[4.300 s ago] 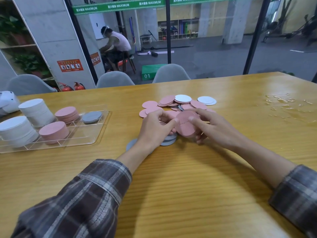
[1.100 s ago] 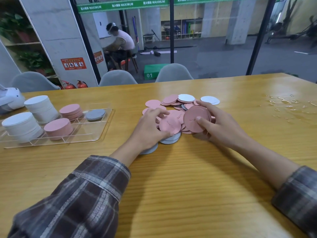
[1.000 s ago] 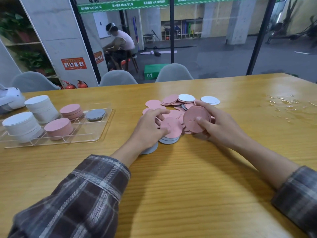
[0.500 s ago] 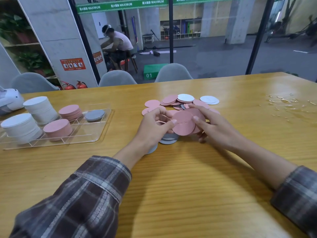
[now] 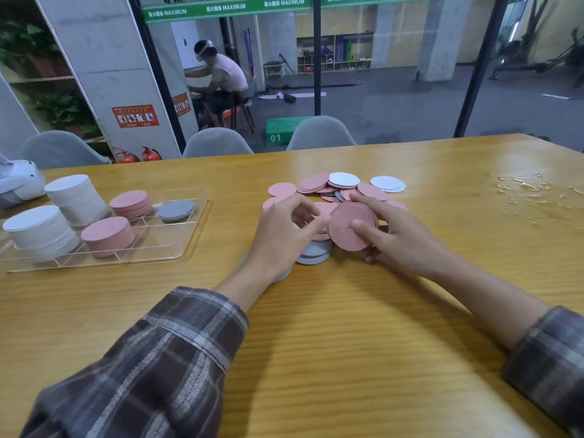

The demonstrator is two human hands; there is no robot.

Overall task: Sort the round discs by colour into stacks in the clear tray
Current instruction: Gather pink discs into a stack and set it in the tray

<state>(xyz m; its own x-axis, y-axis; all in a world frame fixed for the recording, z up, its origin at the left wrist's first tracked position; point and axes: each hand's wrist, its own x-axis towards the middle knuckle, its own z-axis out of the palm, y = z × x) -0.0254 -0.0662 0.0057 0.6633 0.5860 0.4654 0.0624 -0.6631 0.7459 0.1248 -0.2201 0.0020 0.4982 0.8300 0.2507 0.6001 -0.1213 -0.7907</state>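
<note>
A loose pile of pink discs (image 5: 316, 183), white discs (image 5: 343, 179) and grey discs (image 5: 313, 252) lies mid-table. My right hand (image 5: 401, 241) grips a tilted stack of pink discs (image 5: 352, 226) at the pile's near edge, thumb on its face. My left hand (image 5: 284, 235) hovers just left of that stack, fingers loosely curled, nothing visible in them. The clear tray (image 5: 189, 235) at the left holds two white stacks (image 5: 76, 197), two pink stacks (image 5: 107, 235) and a low grey stack (image 5: 176, 210).
A wet patch (image 5: 531, 191) glistens on the wooden table at the right. A white device (image 5: 19, 184) sits at the far left edge. Grey chairs (image 5: 319, 134) stand behind the table, in front of a glass wall.
My left hand passed a pink disc onto the stack in my right hand, then let go and drew back slightly to the left. The stack stays in my right hand.
</note>
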